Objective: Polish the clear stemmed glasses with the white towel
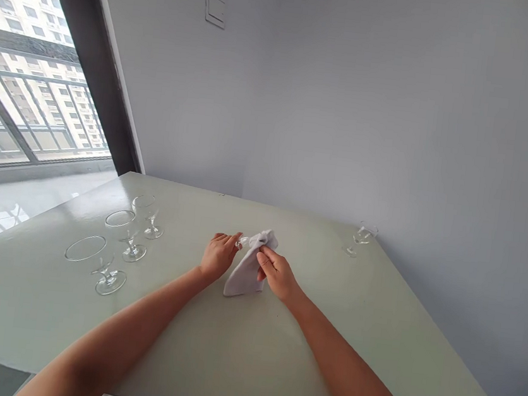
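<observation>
Over the middle of the table, my left hand (220, 256) is closed on the foot end of a stemmed glass (242, 242) held on its side. A white cloth (246, 273) is bunched around the bowl end of this glass and hides most of it. My right hand (277, 274) pinches the cloth at the bowl, thumb and fingers pressed together. The cloth's lower part hangs down toward the tabletop.
Three clear stemmed glasses stand in a row at the left: a near glass (110, 282), a middle glass (134, 252) and a far glass (153, 232). Another glass (363, 235) stands at the table's (226, 359) far right, by the wall (398, 111).
</observation>
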Action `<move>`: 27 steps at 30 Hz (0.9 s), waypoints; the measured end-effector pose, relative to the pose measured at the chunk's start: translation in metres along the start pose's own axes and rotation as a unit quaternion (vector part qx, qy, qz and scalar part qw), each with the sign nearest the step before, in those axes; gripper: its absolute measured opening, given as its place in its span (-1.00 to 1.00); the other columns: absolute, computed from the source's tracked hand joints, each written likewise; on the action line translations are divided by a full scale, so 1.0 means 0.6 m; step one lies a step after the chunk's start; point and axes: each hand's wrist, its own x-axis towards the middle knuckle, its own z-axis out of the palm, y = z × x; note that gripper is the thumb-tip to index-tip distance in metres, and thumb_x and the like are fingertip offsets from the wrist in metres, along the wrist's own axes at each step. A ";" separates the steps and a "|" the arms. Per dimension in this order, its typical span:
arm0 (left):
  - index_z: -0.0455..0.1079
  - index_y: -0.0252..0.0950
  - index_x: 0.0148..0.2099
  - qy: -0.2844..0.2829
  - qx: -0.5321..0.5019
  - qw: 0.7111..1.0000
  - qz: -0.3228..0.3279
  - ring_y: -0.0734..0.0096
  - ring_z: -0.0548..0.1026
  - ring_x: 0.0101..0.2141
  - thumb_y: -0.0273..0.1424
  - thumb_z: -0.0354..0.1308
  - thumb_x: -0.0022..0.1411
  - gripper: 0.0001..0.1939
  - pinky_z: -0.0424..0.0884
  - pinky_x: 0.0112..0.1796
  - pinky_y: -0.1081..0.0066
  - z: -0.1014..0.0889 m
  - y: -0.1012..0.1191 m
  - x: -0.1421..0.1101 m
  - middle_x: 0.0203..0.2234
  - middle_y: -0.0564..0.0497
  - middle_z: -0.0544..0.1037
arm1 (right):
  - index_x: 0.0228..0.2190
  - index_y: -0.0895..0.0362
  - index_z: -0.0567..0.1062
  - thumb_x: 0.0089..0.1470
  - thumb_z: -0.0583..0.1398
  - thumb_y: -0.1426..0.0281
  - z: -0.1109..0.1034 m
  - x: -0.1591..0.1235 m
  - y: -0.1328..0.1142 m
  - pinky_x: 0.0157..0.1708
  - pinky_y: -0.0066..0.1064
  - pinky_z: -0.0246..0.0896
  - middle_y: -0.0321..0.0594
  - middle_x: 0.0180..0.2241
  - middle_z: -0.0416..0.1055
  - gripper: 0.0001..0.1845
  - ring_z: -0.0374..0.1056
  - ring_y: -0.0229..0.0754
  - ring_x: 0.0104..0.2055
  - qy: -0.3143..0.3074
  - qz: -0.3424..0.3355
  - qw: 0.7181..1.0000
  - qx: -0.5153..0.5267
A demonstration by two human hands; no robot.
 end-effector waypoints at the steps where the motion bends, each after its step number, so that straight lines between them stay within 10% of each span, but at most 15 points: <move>1: 0.25 -0.30 0.00 -0.005 0.006 1.000 0.026 0.35 0.45 -0.36 -0.51 -0.11 0.21 -0.69 0.27 -0.23 0.31 -0.002 0.000 0.000 -0.44 -0.03 0.51 | -0.32 0.13 0.43 0.08 0.03 0.15 -0.004 0.001 0.004 -0.51 -0.42 0.16 -0.37 -0.69 0.26 -0.66 0.25 -0.27 -0.59 -0.030 0.018 0.999 0.003; 13: 0.14 -0.25 0.12 -0.008 0.087 0.990 0.114 0.38 0.45 -0.32 -0.57 -0.12 0.20 -0.56 0.06 0.05 0.13 -0.004 0.002 0.001 -0.40 -0.02 0.50 | -0.30 0.19 0.43 -0.05 0.22 0.21 0.002 0.012 0.030 -0.60 -0.41 0.35 -0.24 -0.52 0.43 -0.67 0.40 -0.24 -0.54 -0.057 0.148 0.932 0.326; 19: 0.17 -0.20 0.12 -0.163 -0.014 0.985 0.045 0.37 0.44 -0.44 -0.38 -0.04 0.21 -0.59 0.30 -0.28 0.33 -0.038 0.013 0.022 -0.52 0.02 0.47 | -0.35 0.21 0.47 -0.11 0.26 0.25 -0.032 0.017 0.027 -0.52 -0.40 0.34 -0.27 -0.53 0.45 -0.70 0.39 -0.26 -0.60 -0.069 0.105 0.969 0.211; 21: 0.21 -0.16 0.07 -0.282 -0.132 0.950 -0.021 0.42 0.42 -0.50 -0.28 0.00 0.18 -0.61 0.30 -0.39 0.42 -0.060 0.021 0.034 -0.56 0.07 0.46 | -0.36 0.21 0.48 -0.13 0.27 0.25 -0.057 0.012 0.013 -0.46 -0.36 0.33 -0.27 -0.50 0.46 -0.69 0.40 -0.24 -0.57 -0.140 0.074 0.977 0.142; 25: 0.33 -0.22 -0.12 -0.537 -0.353 0.764 -0.060 0.48 0.39 -0.57 -0.11 0.01 0.13 -0.64 0.30 -0.49 0.48 -0.103 0.034 0.054 -0.60 0.10 0.42 | -0.40 0.19 0.51 -0.10 0.24 0.24 -0.098 -0.002 -0.021 -0.24 -0.24 0.30 -0.24 -0.45 0.49 -0.73 0.44 -0.14 -0.38 -0.304 0.042 0.948 0.085; 27: 0.32 -0.23 -0.13 -0.527 -0.352 0.771 -0.061 0.45 0.43 -0.49 -0.09 -0.02 0.14 -0.63 0.31 -0.45 0.46 -0.112 0.041 0.059 -0.51 0.05 0.47 | -0.37 0.18 0.51 -0.08 0.22 0.24 -0.105 -0.004 -0.029 -0.19 -0.21 0.28 -0.23 -0.43 0.49 -0.73 0.44 -0.14 -0.36 -0.282 0.039 0.954 0.090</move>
